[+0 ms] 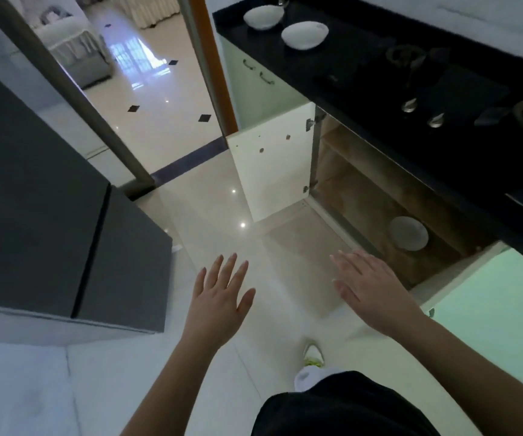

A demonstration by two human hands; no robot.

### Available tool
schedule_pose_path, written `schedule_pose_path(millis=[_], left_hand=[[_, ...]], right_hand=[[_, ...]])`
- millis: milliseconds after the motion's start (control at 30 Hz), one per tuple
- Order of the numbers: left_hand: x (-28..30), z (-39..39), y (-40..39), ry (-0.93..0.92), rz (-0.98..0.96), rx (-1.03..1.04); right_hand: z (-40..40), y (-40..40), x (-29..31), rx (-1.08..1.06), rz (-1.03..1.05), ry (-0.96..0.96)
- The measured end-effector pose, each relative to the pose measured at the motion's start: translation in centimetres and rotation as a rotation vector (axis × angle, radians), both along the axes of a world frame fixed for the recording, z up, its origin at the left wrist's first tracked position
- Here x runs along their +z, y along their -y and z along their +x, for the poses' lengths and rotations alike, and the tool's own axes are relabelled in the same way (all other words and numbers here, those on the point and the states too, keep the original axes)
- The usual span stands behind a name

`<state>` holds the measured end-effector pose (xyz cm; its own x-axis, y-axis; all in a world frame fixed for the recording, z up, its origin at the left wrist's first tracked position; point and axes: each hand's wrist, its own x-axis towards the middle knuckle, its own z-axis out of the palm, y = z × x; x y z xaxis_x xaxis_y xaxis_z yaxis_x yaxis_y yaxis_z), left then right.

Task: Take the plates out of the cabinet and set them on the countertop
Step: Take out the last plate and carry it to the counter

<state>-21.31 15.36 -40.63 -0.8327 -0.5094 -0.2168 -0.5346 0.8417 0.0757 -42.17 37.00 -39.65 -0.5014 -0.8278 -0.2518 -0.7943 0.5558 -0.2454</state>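
Over the pale floor (191,357), close to the camera, the left hand (219,300) was held out flat with its fingers spread apart and nothing in it. The right hand (370,291) was also flat and held nothing, its fingers straight and near the front edge of the open cabinet (379,196). A little farther in, one plate (408,233) lay flat on the cabinet's bottom shelf, in shadow. The white cabinet door (272,158) stood swung wide open to the left of it. Above, the black desk (364,67) ran along the wall. Far back on its left end sat two white bowls (304,34), just beside each other.
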Motion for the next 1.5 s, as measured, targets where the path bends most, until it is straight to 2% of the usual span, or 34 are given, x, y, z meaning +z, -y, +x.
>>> schedule_pose_path(millis=[133, 333, 600, 933, 1067, 1300, 1500], left_hand=[[0.4, -4.5, 3.3, 0.031, -0.028, -0.087], [1.5, -11.3, 8.6, -0.022, -0.138, -0.177], [0.4, -18.7, 17.8, -0.064, -0.041, -0.301], [-0.3, -27.1, 29.2, -0.060, -0.053, -0.731], [-0.6, -31.3, 29.1, -0.058, -0.035, -0.874], [-0.8, -38.0, 23.5, -0.082, 0.044, -1.078], [-2.3, -43.9, 18.9, -0.020, 0.037, -1.206]], right_hand=[[-3.3, 1.6, 0.0, -0.046, -0.022, 0.079], [-7.7, 5.1, 0.4, -0.140, -0.028, 0.102], [-11.0, 12.0, 0.8, -0.380, -0.099, 0.086], [-10.9, 21.1, 1.6, -0.658, -0.022, -0.031], [-10.5, 21.5, 1.9, -0.753, -0.046, -0.050], [-11.2, 18.4, 1.3, -0.961, -0.077, -0.096], [-14.1, 15.2, -1.5, -1.050, -0.079, -0.024]])
